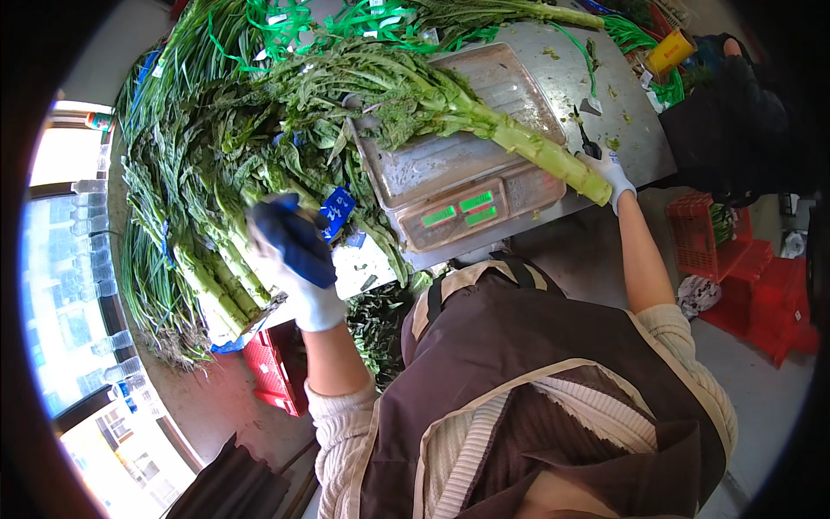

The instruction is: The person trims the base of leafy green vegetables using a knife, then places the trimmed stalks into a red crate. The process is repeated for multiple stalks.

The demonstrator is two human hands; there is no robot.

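Note:
A stalk of celtuce (538, 149) lies slantwise across a platform scale (447, 175), its leafy top to the left and its pale butt past the scale's right corner. Behind that butt is my right hand (611, 170) in a white glove, around the handle of black scissors (585, 133); the stalk partly hides the fingers. My left hand (295, 253), in a white glove with a dark blue palm, is motion-blurred above more celtuce stalks (220, 279). Beside its fingers is a blue tag (338, 211) with writing; whether they grip it is unclear.
Green ties (285, 23) with white tags lie at the table's back. Long-leaved green vegetables with roots (155, 292) line the left edge. A yellow roll (671, 52) sits far right. Red crates (710, 220) stand right; another red crate (275, 373) is below left. A dark-clad person (733, 130) is at right.

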